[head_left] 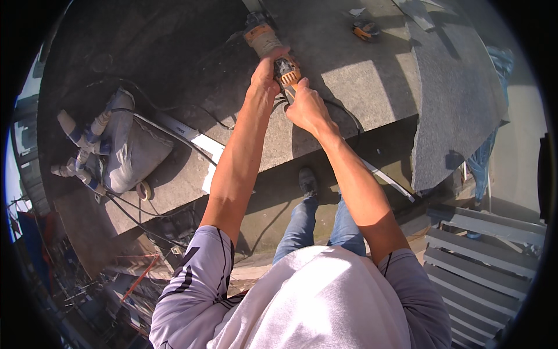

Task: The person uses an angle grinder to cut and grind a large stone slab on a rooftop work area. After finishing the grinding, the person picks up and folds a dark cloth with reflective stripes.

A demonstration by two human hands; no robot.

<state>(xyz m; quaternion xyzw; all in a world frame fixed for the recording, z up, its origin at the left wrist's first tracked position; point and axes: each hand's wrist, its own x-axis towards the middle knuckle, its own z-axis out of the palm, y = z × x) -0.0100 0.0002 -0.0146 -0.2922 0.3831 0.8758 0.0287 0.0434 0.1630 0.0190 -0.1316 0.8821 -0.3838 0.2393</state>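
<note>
Item 1: one elongated power tool, orange and black plastic with a beige band round the barrel, a dark head and orange vent ribs near the rear. We find it at 12 o'clock, over the grey concrete surface; whether it touches, we cannot tell. Long axis: 11 to 5 o'clock, dark head toward 11, rear toward 5.

Item 2: two bare hands, both grasping the tool. The left hand wraps the middle of the body; the right hand has its fingers curled about the rear end.

Item 3: one bulging, pale grey plastic sack, at 9 o'clock; its contents we cannot see. Just beside it, on its outer side, we list a branching cluster of white-wrapped pipes with blue joints.

Item 4: one beige ring-shaped tape roll, near the sack's lower end.

Item 5: one small orange-and-black device, at 1 o'clock.

Item 6: one broad grey speckled slab, at 2 o'clock.
</note>
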